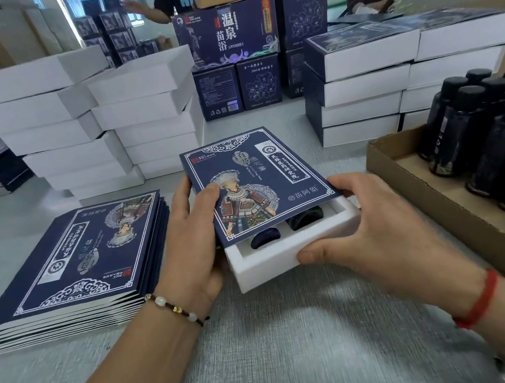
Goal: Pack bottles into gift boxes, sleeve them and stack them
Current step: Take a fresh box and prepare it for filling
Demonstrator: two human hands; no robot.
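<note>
My left hand (190, 234) grips the blue printed sleeve (252, 178) with its thumb on top; my right hand (366, 226) clasps the near end of the white gift box (288, 258), mid-worktop (270, 354). I judge sleeving is half done: next, push the box fully in, squarely. Two dark bottles (283, 229) show in the foam insert.

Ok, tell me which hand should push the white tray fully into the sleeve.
Right. The right hand already grips the white tray's exposed near end, thumb on its front edge. The left hand holds the blue sleeve by its side, thumb on top, suited to bracing it.
</note>
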